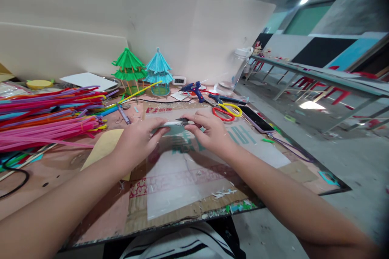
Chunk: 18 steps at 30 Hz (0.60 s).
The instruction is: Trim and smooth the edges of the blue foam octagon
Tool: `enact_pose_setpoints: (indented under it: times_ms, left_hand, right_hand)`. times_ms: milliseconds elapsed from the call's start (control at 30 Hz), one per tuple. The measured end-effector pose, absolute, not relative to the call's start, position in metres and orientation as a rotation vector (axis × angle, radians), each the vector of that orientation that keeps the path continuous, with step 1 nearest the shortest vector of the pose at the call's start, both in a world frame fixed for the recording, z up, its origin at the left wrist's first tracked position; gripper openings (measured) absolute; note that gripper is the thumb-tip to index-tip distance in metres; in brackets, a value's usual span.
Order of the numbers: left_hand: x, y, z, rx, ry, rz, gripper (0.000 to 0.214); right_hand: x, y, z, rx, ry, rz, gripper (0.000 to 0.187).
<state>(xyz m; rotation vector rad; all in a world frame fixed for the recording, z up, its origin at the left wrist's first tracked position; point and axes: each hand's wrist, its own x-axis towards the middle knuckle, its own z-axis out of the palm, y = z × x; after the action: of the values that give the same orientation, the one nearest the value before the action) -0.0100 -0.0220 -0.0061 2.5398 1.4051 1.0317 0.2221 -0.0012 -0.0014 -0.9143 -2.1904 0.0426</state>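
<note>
Over the middle of the work table, my left hand pinches a thin white flat piece, seen nearly edge-on. My right hand is closed around a small dark blade, its tip at the right end of the white piece. Whether the blade touches or cuts into it, I cannot tell. Beneath both hands lies a translucent plastic sheet over printed cardboard. Beyond my right hand rest scissors with red and yellow handles.
Bundled pipe cleaners fill the left side. At the back stand a green tiered model, a blue one, a timer, a glue gun and a clear jug. A phone lies near the right edge.
</note>
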Motion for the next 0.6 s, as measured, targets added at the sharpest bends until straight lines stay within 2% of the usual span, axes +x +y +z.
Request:
enact_pose_setpoints:
  times_ms: [600]
  left_hand:
    - [-0.0116, -0.0230, -0.0105, 2.614, 1.422, 1.017, 0.026]
  right_hand:
    - [0.2210, -0.0010, -0.0064, -0.925, -2.197, 0.057, 0.028]
